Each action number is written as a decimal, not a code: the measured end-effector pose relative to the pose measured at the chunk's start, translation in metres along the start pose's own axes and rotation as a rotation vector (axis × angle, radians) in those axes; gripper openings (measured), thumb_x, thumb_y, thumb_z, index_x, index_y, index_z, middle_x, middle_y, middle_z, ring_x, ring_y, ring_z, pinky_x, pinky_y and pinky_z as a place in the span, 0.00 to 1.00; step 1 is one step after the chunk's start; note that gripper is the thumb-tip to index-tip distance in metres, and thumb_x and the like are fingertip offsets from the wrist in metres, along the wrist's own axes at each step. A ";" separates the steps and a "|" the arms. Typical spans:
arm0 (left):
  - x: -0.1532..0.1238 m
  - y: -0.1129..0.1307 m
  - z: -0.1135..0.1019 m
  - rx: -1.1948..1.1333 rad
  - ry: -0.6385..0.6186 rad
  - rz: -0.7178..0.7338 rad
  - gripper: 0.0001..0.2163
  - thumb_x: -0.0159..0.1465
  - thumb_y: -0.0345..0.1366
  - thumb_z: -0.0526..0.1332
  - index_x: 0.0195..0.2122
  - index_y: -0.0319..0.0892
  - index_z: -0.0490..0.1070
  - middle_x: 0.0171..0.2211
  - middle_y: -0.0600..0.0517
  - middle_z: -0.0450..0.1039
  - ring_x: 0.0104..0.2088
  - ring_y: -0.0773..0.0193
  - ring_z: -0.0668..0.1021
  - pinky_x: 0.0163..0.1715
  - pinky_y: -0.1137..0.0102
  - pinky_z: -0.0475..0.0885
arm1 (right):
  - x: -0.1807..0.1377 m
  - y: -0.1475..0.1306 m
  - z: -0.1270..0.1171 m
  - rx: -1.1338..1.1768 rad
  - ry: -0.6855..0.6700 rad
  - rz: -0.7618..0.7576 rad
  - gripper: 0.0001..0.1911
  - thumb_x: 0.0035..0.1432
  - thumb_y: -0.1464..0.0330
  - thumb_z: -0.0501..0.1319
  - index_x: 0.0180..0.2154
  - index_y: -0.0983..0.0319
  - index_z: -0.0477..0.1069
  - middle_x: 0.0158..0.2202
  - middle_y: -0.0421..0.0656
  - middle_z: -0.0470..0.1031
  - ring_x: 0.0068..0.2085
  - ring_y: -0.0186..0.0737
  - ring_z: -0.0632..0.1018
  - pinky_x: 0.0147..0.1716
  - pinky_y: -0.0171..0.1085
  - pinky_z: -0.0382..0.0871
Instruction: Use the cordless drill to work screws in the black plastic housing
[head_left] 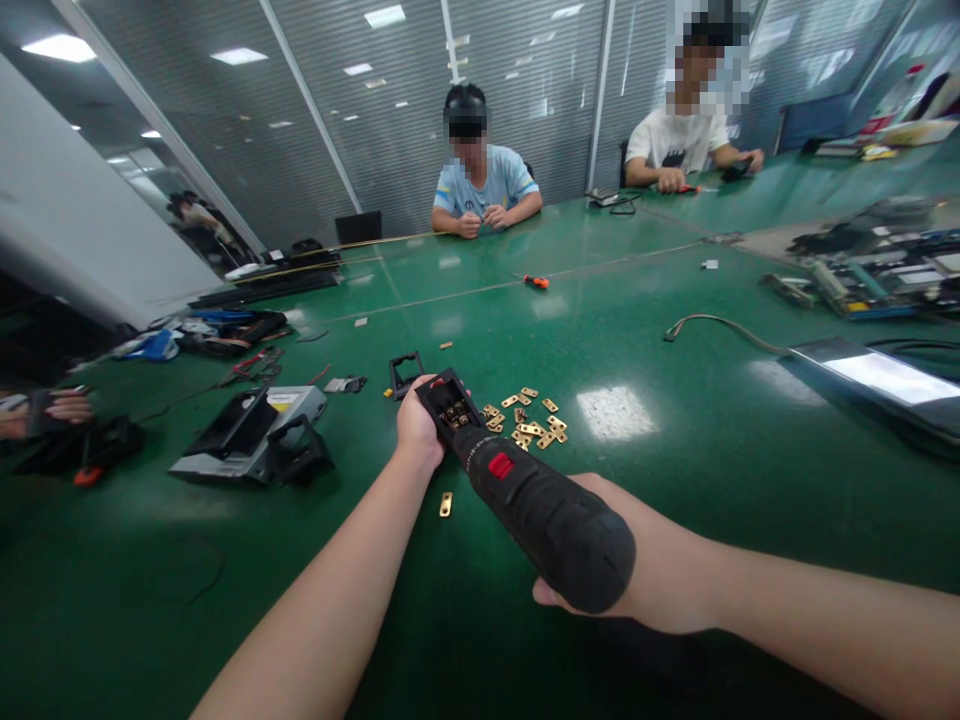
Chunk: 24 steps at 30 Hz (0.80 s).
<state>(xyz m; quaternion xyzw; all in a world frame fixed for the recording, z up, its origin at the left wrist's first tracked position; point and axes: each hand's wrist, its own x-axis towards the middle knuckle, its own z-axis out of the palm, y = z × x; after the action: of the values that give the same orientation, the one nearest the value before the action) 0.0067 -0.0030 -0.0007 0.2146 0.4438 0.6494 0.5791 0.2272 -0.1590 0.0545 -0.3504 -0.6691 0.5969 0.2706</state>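
My right hand (pixel 630 550) is wrapped round the grip of a black cordless drill (pixel 547 520) with a red switch on top. The drill's front end points away from me, into or against a black plastic housing (pixel 439 392); its tip is hidden. Brass-coloured metal parts show inside the housing. My left hand (pixel 420 425) is closed round the housing's left side and steadies it just above the table. Several small brass plates (pixel 529 430) with holes lie right of the housing. A single brass plate (pixel 446 504) lies nearer to me.
On the left are a grey metal box (pixel 300 402) and a black plastic frame (pixel 298 448). An orange screwdriver (pixel 535 282) lies further back on the green table (pixel 675 480). Circuit boards (pixel 862 280) and a tablet-like device (pixel 885 375) are right. Two people (pixel 487 180) sit opposite.
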 end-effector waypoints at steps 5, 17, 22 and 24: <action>-0.003 0.001 0.001 0.002 0.005 0.011 0.06 0.55 0.33 0.61 0.35 0.43 0.71 0.27 0.49 0.79 0.25 0.53 0.82 0.27 0.63 0.77 | 0.001 0.000 0.000 0.012 -0.001 -0.012 0.14 0.46 0.75 0.72 0.31 0.61 0.69 0.26 0.33 0.69 0.27 0.32 0.66 0.27 0.32 0.64; -0.005 0.002 0.004 0.004 0.025 0.005 0.05 0.56 0.33 0.60 0.34 0.44 0.70 0.26 0.50 0.78 0.25 0.54 0.82 0.27 0.63 0.77 | 0.000 0.000 0.001 0.042 -0.007 -0.011 0.14 0.45 0.77 0.72 0.31 0.61 0.69 0.27 0.33 0.70 0.27 0.32 0.67 0.27 0.32 0.64; -0.006 0.003 0.004 0.010 0.034 0.009 0.05 0.56 0.33 0.60 0.34 0.44 0.70 0.26 0.49 0.78 0.25 0.53 0.82 0.27 0.63 0.77 | 0.002 0.000 0.000 0.053 -0.012 0.007 0.14 0.44 0.78 0.71 0.31 0.62 0.69 0.27 0.33 0.71 0.27 0.32 0.67 0.27 0.32 0.63; -0.006 0.003 0.004 0.013 0.027 0.013 0.05 0.56 0.33 0.60 0.34 0.44 0.70 0.26 0.49 0.79 0.26 0.53 0.82 0.28 0.62 0.77 | 0.002 0.000 0.000 0.059 -0.010 0.015 0.14 0.44 0.78 0.72 0.31 0.62 0.69 0.27 0.33 0.71 0.27 0.32 0.68 0.27 0.32 0.64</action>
<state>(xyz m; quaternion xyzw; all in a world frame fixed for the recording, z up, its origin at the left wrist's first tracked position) 0.0095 -0.0068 0.0050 0.2124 0.4542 0.6530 0.5676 0.2256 -0.1575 0.0542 -0.3443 -0.6500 0.6199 0.2732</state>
